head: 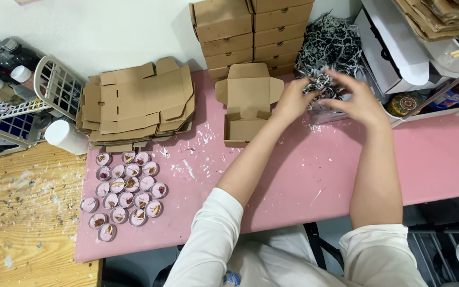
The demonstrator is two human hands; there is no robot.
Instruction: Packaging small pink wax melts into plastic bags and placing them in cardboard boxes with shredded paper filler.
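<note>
**Both hands in the shredded paper behind the open box**

The shredded paper (329,50), a black-and-white tangle, lay heaped at the back of the pink table (304,175), just right of the open cardboard box (247,103). Both hands worked at the near edge of that heap. The left hand (293,98) was curled narrow, its fingers pinching a tuft of the shreds right beside the box's right flap. The right hand (358,98), farther right of the box, was spread wide with fingers fanned above the same tuft; the blur made it impossible to tell whether it gripped any strands. A small clear container (328,112) sat under the hands, partly hidden.

The box itself stood with lid flap up and side flaps out, nothing visible inside. Behind it rose two stacks of closed cardboard boxes (253,32). To its left lay a pile of flat unfolded box blanks (136,101). Nearer the person and well to the left of the box, a cluster of small round tealight candles (126,188) with dried petals sat on the table. Far left of the box stood a white basket (22,101) with bottles.
</note>
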